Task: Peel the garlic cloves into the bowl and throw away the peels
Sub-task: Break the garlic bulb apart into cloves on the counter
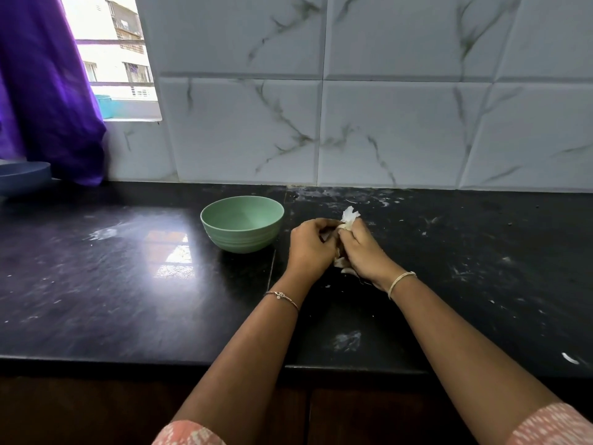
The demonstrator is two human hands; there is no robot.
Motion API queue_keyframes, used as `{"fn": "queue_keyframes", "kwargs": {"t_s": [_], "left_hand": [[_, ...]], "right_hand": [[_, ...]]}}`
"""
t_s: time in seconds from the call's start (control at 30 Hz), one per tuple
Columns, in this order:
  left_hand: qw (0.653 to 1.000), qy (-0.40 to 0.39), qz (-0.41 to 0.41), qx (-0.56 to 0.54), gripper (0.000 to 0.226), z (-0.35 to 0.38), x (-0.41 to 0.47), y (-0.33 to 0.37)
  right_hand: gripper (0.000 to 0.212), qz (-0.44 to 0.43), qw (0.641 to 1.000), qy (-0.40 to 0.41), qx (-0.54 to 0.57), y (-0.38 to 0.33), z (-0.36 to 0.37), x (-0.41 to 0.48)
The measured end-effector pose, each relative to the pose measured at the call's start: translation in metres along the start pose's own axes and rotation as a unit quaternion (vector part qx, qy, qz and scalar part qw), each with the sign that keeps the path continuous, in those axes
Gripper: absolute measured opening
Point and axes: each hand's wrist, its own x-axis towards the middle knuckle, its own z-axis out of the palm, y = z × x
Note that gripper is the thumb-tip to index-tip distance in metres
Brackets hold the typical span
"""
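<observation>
Both hands are together over the black polished stone countertop (96,268), just to the right of the pale green round bowl (242,223), which stands upright near the marbled white wall tiles (385,123). The left hand (310,244) is curled, fingers bent inward, thumb and fingertips pinching at the pale garlic clove (342,225) held between the two hands. The right hand (361,248) is closed round the same clove from the other side, knuckles up, and a white papery flap of garlic peel (350,215) sticks up above its fingers. Only a small part of the clove shows between the fingertips; the rest is hidden. Below the hands, right by the right wrist, a few more pale garlic pieces (344,265) lie on the counter, partly covered by the hands, so how many cannot be told. The green bowl's inside looks bare from this angle. Small white flecks and smears are scattered across the dark counter, thicker toward the wall and to the right. A thin bracelet (282,297) circles the left wrist, a pale thread band (400,281) the right. At far left a purple curtain (48,91) hangs by a bright window (112,53), with the rim of a blue plate (24,176) beneath it.
</observation>
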Motion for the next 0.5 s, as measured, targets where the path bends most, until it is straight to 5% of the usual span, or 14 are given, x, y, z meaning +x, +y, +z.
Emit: {"fn": "queue_keyframes", "kwargs": {"t_s": [0.23,0.33,0.5], "left_hand": [[0.941,0.009,-0.155,-0.300,0.008,-0.0033,0.0084,-0.0045],[0.934,-0.013,-0.158,-0.322,0.008,-0.0057,0.0060,0.0000],[0.936,-0.089,-0.144,-0.309,0.043,-0.0048,0.0041,-0.0003]], "right_hand": [[0.039,-0.054,0.994,0.044,0.090,0.0065,0.0005,0.0052],[0.035,-0.062,0.993,0.095,0.020,0.0083,-0.0020,0.0089],[0.023,-0.122,0.978,0.146,-0.088,0.0067,-0.0052,0.0008]]}}
